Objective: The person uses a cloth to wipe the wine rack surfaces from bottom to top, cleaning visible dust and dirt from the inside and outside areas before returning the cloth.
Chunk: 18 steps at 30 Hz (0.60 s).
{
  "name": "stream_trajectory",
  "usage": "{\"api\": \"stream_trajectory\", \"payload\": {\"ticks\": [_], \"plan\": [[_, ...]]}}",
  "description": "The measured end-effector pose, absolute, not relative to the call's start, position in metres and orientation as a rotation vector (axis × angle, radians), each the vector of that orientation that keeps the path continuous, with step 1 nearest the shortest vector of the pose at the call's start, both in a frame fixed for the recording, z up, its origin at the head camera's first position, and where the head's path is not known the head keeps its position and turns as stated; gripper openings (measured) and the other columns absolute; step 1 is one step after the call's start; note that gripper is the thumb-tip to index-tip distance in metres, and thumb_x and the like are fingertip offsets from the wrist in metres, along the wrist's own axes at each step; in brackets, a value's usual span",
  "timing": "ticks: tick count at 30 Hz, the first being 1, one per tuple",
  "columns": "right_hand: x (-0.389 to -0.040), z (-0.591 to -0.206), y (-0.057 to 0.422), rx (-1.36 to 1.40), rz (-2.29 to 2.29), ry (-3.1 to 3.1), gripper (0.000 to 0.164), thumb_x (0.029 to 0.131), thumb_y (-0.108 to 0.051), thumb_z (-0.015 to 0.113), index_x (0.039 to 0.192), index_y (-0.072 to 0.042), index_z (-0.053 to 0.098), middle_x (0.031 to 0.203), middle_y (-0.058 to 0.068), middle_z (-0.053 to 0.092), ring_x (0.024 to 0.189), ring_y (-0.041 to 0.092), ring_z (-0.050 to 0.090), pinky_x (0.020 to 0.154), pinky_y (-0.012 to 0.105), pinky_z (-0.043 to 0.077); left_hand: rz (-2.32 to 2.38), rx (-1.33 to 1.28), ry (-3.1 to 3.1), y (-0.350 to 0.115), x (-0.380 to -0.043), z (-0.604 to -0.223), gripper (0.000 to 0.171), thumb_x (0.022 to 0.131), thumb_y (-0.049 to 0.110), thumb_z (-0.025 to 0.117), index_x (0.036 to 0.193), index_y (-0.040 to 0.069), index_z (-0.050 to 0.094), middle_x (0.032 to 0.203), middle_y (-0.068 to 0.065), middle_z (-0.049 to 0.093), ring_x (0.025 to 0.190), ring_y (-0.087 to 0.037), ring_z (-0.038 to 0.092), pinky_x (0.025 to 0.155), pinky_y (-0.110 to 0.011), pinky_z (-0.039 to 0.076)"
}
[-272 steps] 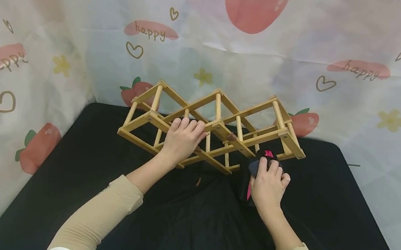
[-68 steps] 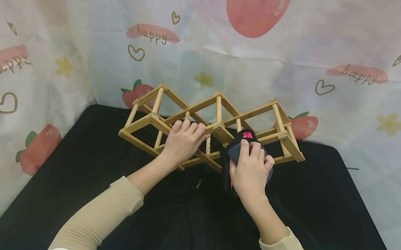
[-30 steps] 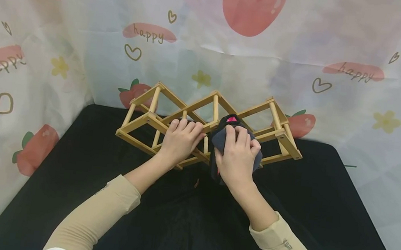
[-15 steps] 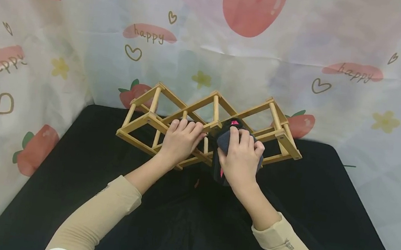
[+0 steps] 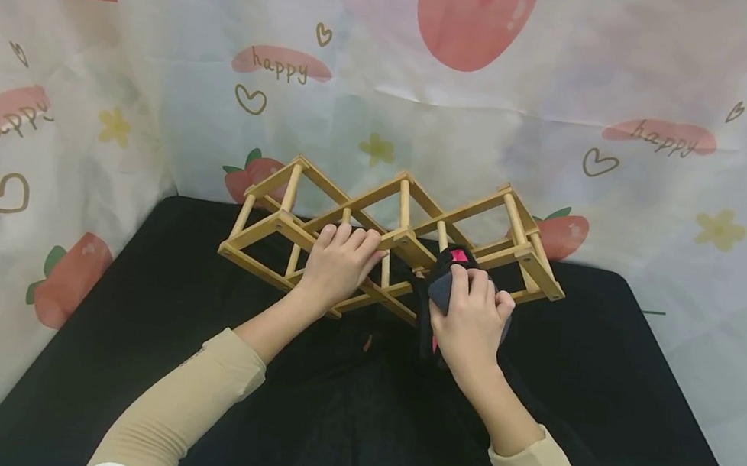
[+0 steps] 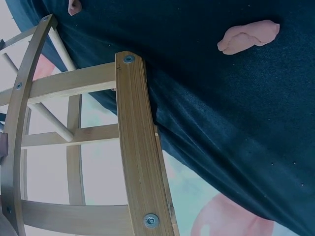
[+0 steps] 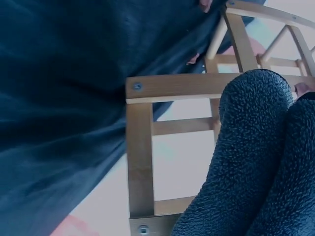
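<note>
— Bamboo, by the grain in it: a folding lattice wine rack standing on the black-draped counter, its back rails close to the strawberry-print backdrop. What has each hand got?

— The left hand lies over the slats left of the rack's middle, fingers curled onto a front rail, so its grip is closed on the wood and steadies the frame. The right hand has its grip wrapped round a dark fleecy cloth with a pink patch showing at the top, and presses it against a slat just right of the middle crossing.

— Does the close view bear that out?

— The right wrist camera shows the nubbly cloth bunched against the pale rails, touching them. The left wrist camera shows only rack slats and dark fabric.

— How far along would you judge the wiping?

— Mid-course, I'd say. The cloth sits on a front slat in the right-centre section. No dust or sheen shows, so which rails are already clean cannot be told from the wood. The left third under the steadying hand, the far rails and the dowels look the likeliest parts left, since the cloth is nowhere near them.
</note>
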State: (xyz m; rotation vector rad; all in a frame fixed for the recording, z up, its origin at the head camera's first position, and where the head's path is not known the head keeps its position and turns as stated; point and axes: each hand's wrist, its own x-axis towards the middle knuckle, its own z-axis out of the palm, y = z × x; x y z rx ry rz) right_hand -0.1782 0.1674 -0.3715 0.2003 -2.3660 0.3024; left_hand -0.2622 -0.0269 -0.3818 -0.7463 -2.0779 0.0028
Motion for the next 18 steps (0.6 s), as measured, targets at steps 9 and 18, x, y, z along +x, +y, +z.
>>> {"api": "stream_trajectory", "payload": {"ticks": [9, 18], "plan": [[-0.168, -0.379, 0.175, 0.210, 0.326, -2.327, 0.043, 0.068, -0.009, 0.074, 0.104, 0.001, 0.053, 0.095, 0.021, 0.050, 0.087, 0.037, 0.051, 0.074, 0.051, 0.023, -0.004, -0.745, -2.072, -0.026, -0.263, -0.383, 0.032, 0.099, 0.037, 0.030, 0.091, 0.011, 0.046, 0.075, -0.001, 0.046, 0.070, -0.020, 0.038, 0.070, -0.033, 0.029], [-0.164, -0.379, 0.175, 0.229, 0.343, -2.302, 0.043, 0.067, -0.008, 0.075, 0.103, 0.002, 0.054, 0.095, 0.022, 0.050, 0.087, 0.037, 0.051, 0.073, 0.052, 0.024, 0.003, -0.744, -2.112, -0.027, -0.259, -0.380, 0.028, 0.097, 0.037, 0.039, 0.091, 0.010, 0.044, 0.074, -0.002, 0.045, 0.070, -0.020, 0.039, 0.073, -0.034, 0.029]]}}
